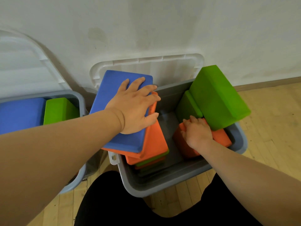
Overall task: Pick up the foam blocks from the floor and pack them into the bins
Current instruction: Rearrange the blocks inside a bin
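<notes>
My left hand (133, 106) lies flat with fingers spread on the blue block (114, 98), pressing rather than clasping it. That block tops a stack on the left side of the right bin (162, 188), its long axis running away from me toward the wall, its far end riding above the rim. Under it is an orange slab (154, 141) pointing the same way, with green and orange layers below.

My right hand (197, 132) grips the orange block (221, 137) low in the bin's right half, fingers curled over its far edge. Its long axis lies crosswise toward the bin's right wall. A big green block (218, 98) leans tilted on it, a smaller green block (187, 106) just beside.

The left bin (81, 101) holds a blue and a green block. A white lid (162, 66) leans on the pale wall (162, 22); both bins stand on a light wood floor (268, 111).
</notes>
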Motion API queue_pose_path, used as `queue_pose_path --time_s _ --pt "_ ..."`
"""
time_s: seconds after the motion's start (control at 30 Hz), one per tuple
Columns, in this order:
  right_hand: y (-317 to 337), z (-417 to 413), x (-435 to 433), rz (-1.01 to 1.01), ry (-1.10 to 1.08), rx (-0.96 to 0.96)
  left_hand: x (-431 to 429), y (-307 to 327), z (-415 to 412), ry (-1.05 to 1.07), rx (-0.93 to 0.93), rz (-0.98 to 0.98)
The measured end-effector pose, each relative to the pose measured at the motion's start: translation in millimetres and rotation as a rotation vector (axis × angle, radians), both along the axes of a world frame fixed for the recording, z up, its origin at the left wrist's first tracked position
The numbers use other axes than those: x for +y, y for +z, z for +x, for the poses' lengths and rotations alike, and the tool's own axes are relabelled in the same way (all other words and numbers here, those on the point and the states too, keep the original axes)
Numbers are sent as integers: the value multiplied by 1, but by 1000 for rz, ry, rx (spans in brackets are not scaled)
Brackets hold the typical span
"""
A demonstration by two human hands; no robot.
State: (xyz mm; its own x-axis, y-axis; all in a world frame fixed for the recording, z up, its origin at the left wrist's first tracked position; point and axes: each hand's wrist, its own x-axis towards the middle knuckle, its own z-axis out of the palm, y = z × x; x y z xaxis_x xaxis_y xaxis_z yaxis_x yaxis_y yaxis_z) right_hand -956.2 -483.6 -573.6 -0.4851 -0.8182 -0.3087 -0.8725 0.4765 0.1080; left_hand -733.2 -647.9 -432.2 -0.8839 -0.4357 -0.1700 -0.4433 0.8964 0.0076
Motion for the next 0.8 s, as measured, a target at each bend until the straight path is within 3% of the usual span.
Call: queue_pose_path --time_s 0.2,0.27,0.33,0.4,0.53,0.67,0.8 --pt "88 -10 0 -474 149 208 0 0 -3 -7 -6 -7" --pt "112 -25 -1 -427 67 254 1 0 -5 -5 -7 -6" --pt "124 -42 -1 -253 -63 261 3 0 -7 -4 -9 -9" --pt "123 -55 2 -91 -179 166 4 0 -7 -4 -16 -19" --pt "113 -60 16 -44 -219 74 5 0 -5 2 -16 -29" --pt "122 -54 19 -288 -188 120 7 2 -5 5 -31 -29" --pt "139 -31 12 -588 -141 2 6 3 -7 8 -29 -17"
